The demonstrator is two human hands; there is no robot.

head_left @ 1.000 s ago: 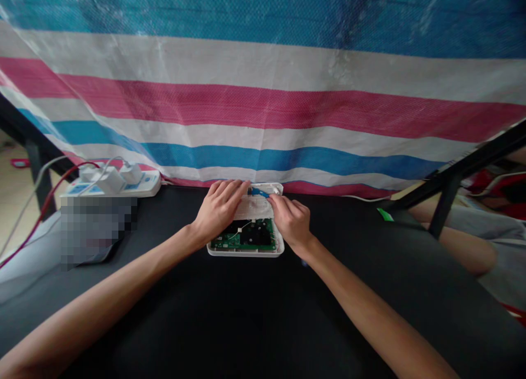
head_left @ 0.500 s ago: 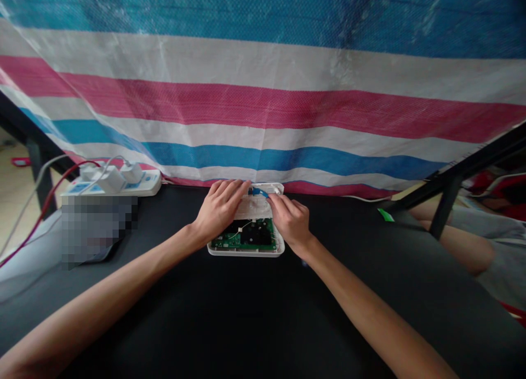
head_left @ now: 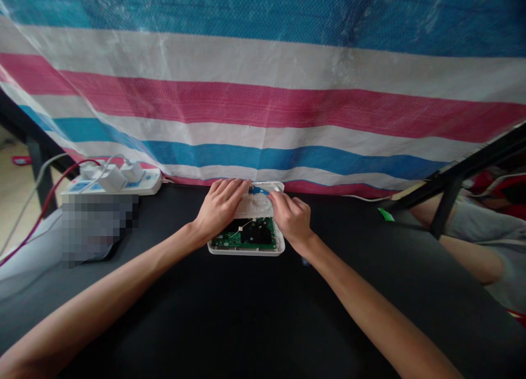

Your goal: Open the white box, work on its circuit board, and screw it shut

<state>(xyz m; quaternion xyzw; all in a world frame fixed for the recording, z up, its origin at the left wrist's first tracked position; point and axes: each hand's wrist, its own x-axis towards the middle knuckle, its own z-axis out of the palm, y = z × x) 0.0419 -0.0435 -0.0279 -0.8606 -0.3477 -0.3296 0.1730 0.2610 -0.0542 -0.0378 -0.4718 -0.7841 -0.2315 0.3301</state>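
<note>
An opened white plastic case [head_left: 245, 251] lies on the black table [head_left: 246, 313], with a green circuit board [head_left: 246, 237] showing in its near half and a white inner tray [head_left: 255, 206] in its far half. My left hand [head_left: 219, 206] rests on the case's left far side, fingers laid over the white tray. My right hand [head_left: 291, 219] is at the right side, fingers pinched near a small blue connector [head_left: 258, 191] at the far edge. What the pinch holds is too small to make out.
A white power strip [head_left: 119, 183] with plugged adapters and red and grey cables sits at the back left. A striped tarp [head_left: 263, 94] hangs behind the table. Another person's arm [head_left: 472, 253] and a black frame bar [head_left: 460, 176] are at the right.
Both hands stay on the case with hardly any movement. The other person's arm at the right has shifted slightly.
</note>
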